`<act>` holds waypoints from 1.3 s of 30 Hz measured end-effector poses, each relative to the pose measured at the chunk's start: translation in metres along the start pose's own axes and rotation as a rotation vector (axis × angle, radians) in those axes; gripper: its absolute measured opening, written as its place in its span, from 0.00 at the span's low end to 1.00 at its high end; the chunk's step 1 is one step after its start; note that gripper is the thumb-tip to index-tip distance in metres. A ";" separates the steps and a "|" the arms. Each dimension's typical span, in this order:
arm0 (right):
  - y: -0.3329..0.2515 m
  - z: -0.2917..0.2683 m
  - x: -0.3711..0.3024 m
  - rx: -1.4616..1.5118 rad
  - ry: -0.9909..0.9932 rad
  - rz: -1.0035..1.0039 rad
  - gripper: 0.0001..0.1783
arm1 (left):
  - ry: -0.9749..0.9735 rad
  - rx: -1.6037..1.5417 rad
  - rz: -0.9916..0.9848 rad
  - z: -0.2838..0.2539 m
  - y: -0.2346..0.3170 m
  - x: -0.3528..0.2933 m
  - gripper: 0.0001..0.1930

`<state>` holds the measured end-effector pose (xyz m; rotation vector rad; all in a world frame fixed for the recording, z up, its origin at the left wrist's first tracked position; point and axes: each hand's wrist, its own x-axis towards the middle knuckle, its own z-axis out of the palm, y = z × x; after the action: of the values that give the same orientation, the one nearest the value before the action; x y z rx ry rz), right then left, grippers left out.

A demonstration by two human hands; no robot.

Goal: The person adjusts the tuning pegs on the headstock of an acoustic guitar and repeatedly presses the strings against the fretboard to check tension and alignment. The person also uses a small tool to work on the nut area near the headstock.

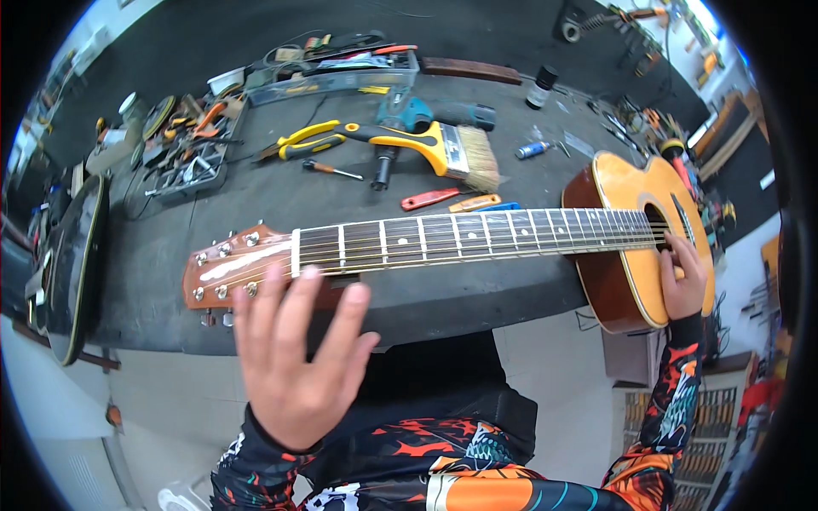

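Observation:
An acoustic guitar (pixel 635 277) lies across the dark bench, its body at the right and its reddish-brown headstock (pixel 200 277) at the left. My left hand (pixel 302 366) is open, fingers spread, in front of the headstock and nut. It hides part of the strings there, and whether the fingertips touch them I cannot tell. Over the pale wooden top, my right hand (pixel 684 285) has its fingertips at the strings beside the sound hole. Those fingers are slightly bent and apart, with nothing visible in them. Metal tuning posts stand on the headstock.
Behind the neck lie a wide paintbrush (pixel 473 157), yellow-handled pliers (pixel 311 140), a screwdriver (pixel 332 170) and a teal power drill (pixel 413 111). Red, orange and blue-handled tools (pixel 430 198) rest close to the strings. Tool trays (pixel 341 83) stand farther back; a dark-topped stool (pixel 77 272) is left.

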<state>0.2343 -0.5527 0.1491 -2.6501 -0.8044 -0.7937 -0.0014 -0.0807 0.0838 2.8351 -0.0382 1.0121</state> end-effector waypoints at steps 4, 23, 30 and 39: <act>0.004 0.002 -0.003 0.008 -0.020 0.018 0.16 | -0.050 0.030 0.009 0.012 0.016 0.005 0.33; -0.001 0.001 -0.005 0.040 0.026 0.052 0.24 | -0.115 0.261 -0.119 0.018 0.060 0.029 0.38; -0.005 0.000 0.000 0.011 -0.004 -0.002 0.21 | -0.172 0.027 -0.055 0.037 0.093 0.052 0.38; -0.019 0.001 0.006 0.023 -0.011 0.024 0.20 | -0.165 -0.025 0.009 0.038 0.100 0.066 0.34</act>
<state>0.2276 -0.5344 0.1536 -2.6407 -0.7787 -0.7601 0.0667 -0.1830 0.1073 2.8900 -0.0789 0.7712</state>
